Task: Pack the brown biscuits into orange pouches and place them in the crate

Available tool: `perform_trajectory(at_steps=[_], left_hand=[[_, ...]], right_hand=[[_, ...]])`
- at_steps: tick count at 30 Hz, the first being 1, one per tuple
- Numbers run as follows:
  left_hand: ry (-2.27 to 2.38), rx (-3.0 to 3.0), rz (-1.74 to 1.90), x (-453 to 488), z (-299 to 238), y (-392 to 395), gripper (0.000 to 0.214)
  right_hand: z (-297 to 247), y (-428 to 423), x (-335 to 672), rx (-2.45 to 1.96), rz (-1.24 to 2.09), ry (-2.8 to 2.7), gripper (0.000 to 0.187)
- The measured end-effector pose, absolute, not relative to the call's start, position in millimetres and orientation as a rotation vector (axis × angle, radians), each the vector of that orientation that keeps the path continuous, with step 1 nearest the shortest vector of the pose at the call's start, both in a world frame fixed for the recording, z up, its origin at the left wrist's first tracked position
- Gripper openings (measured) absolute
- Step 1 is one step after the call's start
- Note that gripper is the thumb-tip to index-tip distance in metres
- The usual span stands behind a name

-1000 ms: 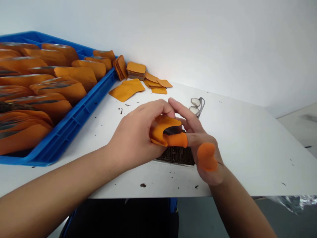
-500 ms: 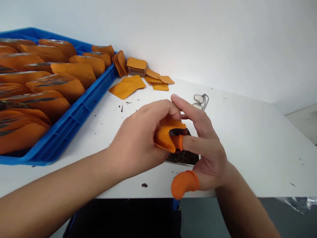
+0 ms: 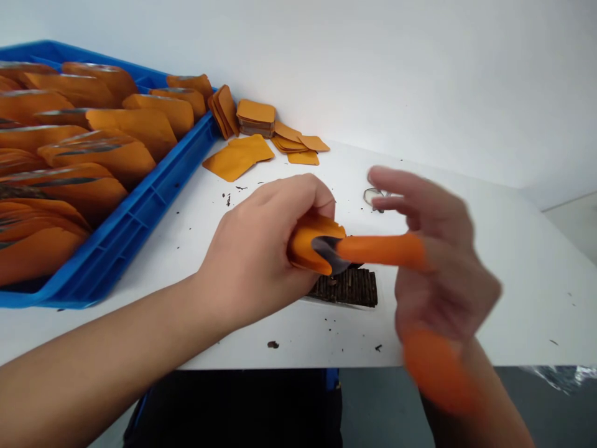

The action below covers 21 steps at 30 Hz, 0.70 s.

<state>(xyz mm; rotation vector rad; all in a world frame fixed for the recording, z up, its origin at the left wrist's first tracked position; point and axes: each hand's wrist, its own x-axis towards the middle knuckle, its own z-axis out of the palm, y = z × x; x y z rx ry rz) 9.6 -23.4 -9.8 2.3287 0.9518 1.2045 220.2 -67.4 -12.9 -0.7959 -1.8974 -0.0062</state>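
My left hand is closed around a small orange pouch, holding its mouth open toward the right. My right hand is blurred by motion, just right of the pouch, fingers spread. Its forefinger wears an orange finger cot whose tip is at the pouch's dark opening; the thumb wears another cot. Under both hands a flat tray of dark brown stick-like material lies on the white table.
A blue crate full of filled orange pouches stands at the left. Loose and stacked empty orange pouches lie near the wall. Glasses rest behind my right hand. Dark crumbs dot the table, whose front edge is near.
My right hand has drawn back to the right and spread its fingers; its cotted forefinger, earlier inside the pouch mouth, now only reaches the opening. The left hand keeps hold of the pouch.
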Motion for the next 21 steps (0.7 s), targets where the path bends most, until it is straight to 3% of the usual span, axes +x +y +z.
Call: perform_trajectory(at_steps=[4, 9, 17, 21], left_hand=[[0.951, 2.298, 1.214, 10.0, -5.5, -24.0, 0.024], [0.938, 2.316, 1.239, 11.2, -3.6, -24.4, 0.020], [0.891, 2.371, 1.291, 9.9, -6.3, -28.2, 0.022], [0.866, 2.345, 1.248, 9.8, -5.1, -30.3, 0.021]], right_hand=[[1.9, -65.2, 235.9, -0.888, -0.164, -1.742, 0.053], [15.9, -59.3, 268.6, -1.308, -0.122, -2.087, 0.039], [1.4, -54.6, 291.7, -1.701, 0.489, -2.226, 0.074], [10.3, -60.2, 291.5, -1.656, 0.439, -2.222, 0.059]])
